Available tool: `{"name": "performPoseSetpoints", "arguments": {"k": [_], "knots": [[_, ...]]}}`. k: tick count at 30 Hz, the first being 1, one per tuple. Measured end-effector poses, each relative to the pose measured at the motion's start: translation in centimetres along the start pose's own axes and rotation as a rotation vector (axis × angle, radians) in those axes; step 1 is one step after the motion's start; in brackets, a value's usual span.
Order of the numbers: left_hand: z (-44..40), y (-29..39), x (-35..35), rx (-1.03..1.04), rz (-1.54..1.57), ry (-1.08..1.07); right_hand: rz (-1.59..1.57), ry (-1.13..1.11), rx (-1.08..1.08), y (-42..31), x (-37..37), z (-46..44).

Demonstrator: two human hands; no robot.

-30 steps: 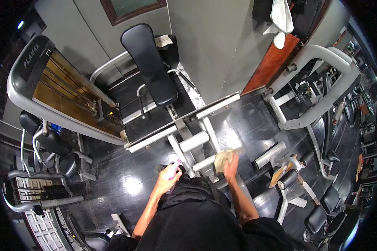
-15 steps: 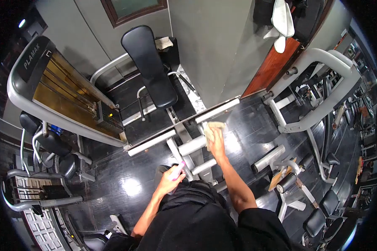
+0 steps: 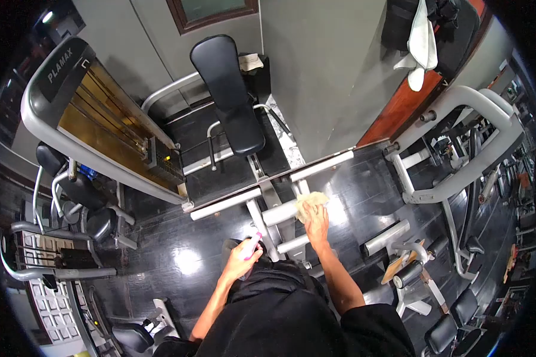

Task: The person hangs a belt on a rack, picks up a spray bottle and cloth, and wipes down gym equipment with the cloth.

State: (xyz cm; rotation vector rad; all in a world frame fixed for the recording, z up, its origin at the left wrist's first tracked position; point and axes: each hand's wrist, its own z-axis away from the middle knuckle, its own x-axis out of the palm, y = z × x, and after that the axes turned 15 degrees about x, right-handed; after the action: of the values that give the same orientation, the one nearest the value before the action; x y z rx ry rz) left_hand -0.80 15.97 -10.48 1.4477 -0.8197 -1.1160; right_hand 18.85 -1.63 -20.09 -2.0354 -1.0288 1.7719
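Note:
My right hand (image 3: pixel 317 226) is closed on a pale yellow cloth (image 3: pixel 309 200). The cloth lies against the right end of a short light-coloured roller (image 3: pixel 280 213) on the frame of a gym machine. Closer to my body, my left hand (image 3: pixel 238 265) wraps round a slim, pale bottle (image 3: pixel 252 246) with a pink top, held tilted beside the frame's grey upright (image 3: pixel 257 218). My fingers hide part of the bottle. Two longer light-coloured rollers, a left one (image 3: pixel 226 204) and a right one (image 3: pixel 321 166), sit farther out on the same frame.
Ahead stands a black padded seat (image 3: pixel 227 95) beside a PLAMAX weight stack machine (image 3: pixel 110 128). A grey machine frame (image 3: pixel 467 146) is on the right. White cloth (image 3: pixel 421 44) hangs at the upper right. Dark flooring (image 3: pixel 161 256) surrounds the equipment.
My right hand and the cloth have moved down along the frame towards me, from the upright beside the roller to the roller's right end. The view has shifted slightly; my left hand still holds the bottle.

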Motion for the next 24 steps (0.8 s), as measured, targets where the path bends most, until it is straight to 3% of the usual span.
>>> {"name": "performPoseSetpoints", "arguments": {"k": [7, 10, 14, 15, 17, 21, 24], "knots": [[0.3, 0.1, -0.4, 0.006, 0.027, 0.005, -0.003, -0.059, 0.091, 2.4, -1.6, 5.1], [0.2, -0.5, -0.5, 0.029, 0.036, -0.011, 0.167, -0.262, 0.143, 2.8, -3.3, 7.9], [0.1, -0.4, -0.5, -0.012, 0.046, -0.012, -0.187, -0.106, 0.344, 2.9, -3.6, 8.3], [0.0, -0.5, -0.6, 0.001, 0.036, -0.024, -0.186, -0.101, 0.346, 3.9, -3.3, 8.4], [-0.2, -0.4, -0.9, 0.018, 0.027, -0.033, -0.134, -0.142, 0.566, 6.8, -2.8, 8.5], [0.0, -0.2, -0.7, -0.005, -0.023, -0.084, -0.176, -0.176, 0.823, 5.7, -3.7, 5.2], [-0.2, -0.5, -0.5, 0.012, -0.005, -0.106, -0.343, -0.058, 0.717, 5.4, -1.1, 2.3]]}}
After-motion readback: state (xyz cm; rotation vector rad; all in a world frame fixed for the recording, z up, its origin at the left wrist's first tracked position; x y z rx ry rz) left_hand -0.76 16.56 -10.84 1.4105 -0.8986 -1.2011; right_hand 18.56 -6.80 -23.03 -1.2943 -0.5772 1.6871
